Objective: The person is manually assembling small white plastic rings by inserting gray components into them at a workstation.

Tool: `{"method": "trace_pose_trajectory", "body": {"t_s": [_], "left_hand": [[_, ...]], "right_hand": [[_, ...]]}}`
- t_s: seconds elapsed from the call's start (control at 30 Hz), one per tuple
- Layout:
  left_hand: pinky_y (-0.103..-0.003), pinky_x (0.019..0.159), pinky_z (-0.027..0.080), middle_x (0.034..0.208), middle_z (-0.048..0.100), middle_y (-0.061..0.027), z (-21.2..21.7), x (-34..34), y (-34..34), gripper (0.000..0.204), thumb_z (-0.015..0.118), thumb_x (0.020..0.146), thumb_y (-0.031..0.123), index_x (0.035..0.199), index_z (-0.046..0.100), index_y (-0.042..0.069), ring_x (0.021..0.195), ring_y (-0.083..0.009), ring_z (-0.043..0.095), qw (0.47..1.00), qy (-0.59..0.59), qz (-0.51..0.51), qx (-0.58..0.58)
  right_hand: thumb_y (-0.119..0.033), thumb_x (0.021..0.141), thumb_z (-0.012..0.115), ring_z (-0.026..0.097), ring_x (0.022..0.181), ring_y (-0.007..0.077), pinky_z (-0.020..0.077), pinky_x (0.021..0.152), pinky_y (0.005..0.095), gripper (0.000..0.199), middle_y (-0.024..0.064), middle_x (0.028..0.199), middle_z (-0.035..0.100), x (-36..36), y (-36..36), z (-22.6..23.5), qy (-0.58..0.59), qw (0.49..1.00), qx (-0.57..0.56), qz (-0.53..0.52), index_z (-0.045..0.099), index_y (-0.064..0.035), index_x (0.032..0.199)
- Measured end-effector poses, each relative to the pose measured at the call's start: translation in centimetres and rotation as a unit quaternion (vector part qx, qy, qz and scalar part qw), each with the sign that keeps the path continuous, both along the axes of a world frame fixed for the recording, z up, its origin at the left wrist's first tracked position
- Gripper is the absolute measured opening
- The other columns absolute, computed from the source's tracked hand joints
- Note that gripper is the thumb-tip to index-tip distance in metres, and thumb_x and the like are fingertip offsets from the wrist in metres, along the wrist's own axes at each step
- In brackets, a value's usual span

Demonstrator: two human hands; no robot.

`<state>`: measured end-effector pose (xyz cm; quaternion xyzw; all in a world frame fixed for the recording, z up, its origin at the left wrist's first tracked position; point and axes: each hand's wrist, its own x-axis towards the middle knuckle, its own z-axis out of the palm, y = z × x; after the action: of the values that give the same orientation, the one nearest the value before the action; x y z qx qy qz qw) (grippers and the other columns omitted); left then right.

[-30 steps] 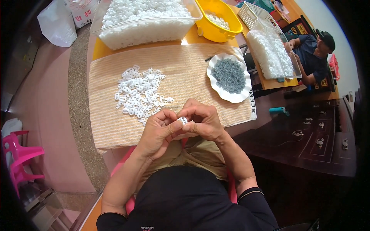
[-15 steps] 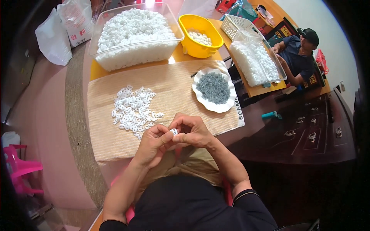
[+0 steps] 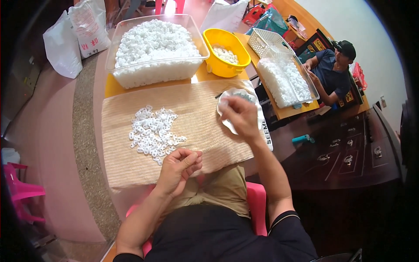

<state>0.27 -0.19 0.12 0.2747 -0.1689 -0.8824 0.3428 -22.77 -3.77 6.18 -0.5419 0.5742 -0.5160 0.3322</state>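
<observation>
Over the near edge of the cloth [image 3: 114, 148], my left hand [image 3: 180, 169] is closed with thumb and fingertips pressed together. Whatever it may hold is hidden. A loose pile of small white plastic pieces with holes [image 3: 150, 131] lies just beyond it on the cloth. My right hand [image 3: 242, 117] reaches over a white scalloped plate [image 3: 259, 114], its fingers blurred by motion. Small grey pieces [image 3: 244, 94] on the plate are mostly covered by that hand.
Behind the cloth stand a large clear bin of white pieces [image 3: 159, 75] and a yellow tub [image 3: 227, 70]. At right, another person [image 3: 331, 72] works beside a second clear bin [image 3: 283, 83]. A teal cylinder [image 3: 301, 139] lies on dark furniture.
My right hand has left my left hand and moved forward and right over the plate. The white piece that showed between my fingers is no longer visible. The view has shifted slightly.
</observation>
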Motion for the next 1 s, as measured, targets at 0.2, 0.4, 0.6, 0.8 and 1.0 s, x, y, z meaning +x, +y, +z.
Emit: {"method": "trace_pose_trajectory", "body": {"t_s": [0.2, 0.4, 0.6, 0.8, 1.0], "left_hand": [[-0.027, 0.075, 0.056, 0.098, 0.066, -0.0097, 0.4, -0.1, 0.7, 0.010, 0.068, 0.086, 0.010, 0.090, 0.060, 0.006, 0.082, -0.0133, 0.063, 0.998, -0.049, 0.001, -0.030], [-0.026, 0.073, 0.055, 0.097, 0.066, -0.0090, 0.1, -0.2, 0.7, 0.009, 0.067, 0.087, 0.009, 0.091, 0.061, 0.004, 0.082, -0.0124, 0.063, 0.995, -0.075, 0.014, -0.063], [-0.023, 0.069, 0.054, 0.087, 0.066, -0.0051, 0.1, -0.4, 1.2, 0.011, 0.068, 0.087, 0.010, 0.093, 0.063, 0.003, 0.074, -0.0099, 0.063, 0.991, -0.091, 0.012, -0.098], [-0.022, 0.067, 0.053, 0.081, 0.065, -0.0028, 0.2, -0.8, 1.5, 0.011, 0.069, 0.086, 0.012, 0.091, 0.064, 0.003, 0.070, -0.0077, 0.061, 0.984, -0.101, 0.035, -0.145], [-0.021, 0.066, 0.053, 0.080, 0.065, -0.0021, 0.2, -0.7, 2.2, 0.010, 0.069, 0.086, 0.011, 0.090, 0.064, 0.003, 0.070, -0.0072, 0.061, 0.984, -0.092, 0.038, -0.149]], "right_hand": [[-0.015, 0.087, 0.064, 0.057, 0.056, 0.0067, 0.0487, 0.051, 0.0211, 0.032, 0.0050, 0.072, 0.063, -6.0, -9.5, 4.6, 0.190, 0.962, -0.108, -0.162, 0.063, 0.0074, 0.110], [-0.017, 0.080, 0.069, 0.064, 0.064, 0.0138, 0.0501, 0.059, 0.0256, 0.036, 0.0095, 0.074, 0.067, -6.2, -9.6, 1.6, 0.215, 0.967, -0.054, -0.125, 0.065, 0.0022, 0.110], [-0.010, 0.082, 0.069, 0.060, 0.067, 0.0125, 0.0486, 0.060, 0.0266, 0.018, 0.0076, 0.079, 0.065, 3.4, -2.1, -3.1, 0.230, 0.961, 0.029, 0.152, 0.067, 0.0001, 0.097], [-0.023, 0.081, 0.063, 0.063, 0.084, 0.0321, 0.0503, 0.072, 0.0408, 0.022, 0.0123, 0.093, 0.064, 6.2, -0.1, -5.0, 0.387, 0.901, 0.042, 0.193, 0.068, -0.0081, 0.097], [-0.022, 0.082, 0.063, 0.062, 0.082, 0.0328, 0.0494, 0.070, 0.0415, 0.017, 0.0105, 0.091, 0.063, 6.6, 0.0, -5.6, 0.421, 0.887, 0.052, 0.181, 0.068, -0.0083, 0.090]]}}
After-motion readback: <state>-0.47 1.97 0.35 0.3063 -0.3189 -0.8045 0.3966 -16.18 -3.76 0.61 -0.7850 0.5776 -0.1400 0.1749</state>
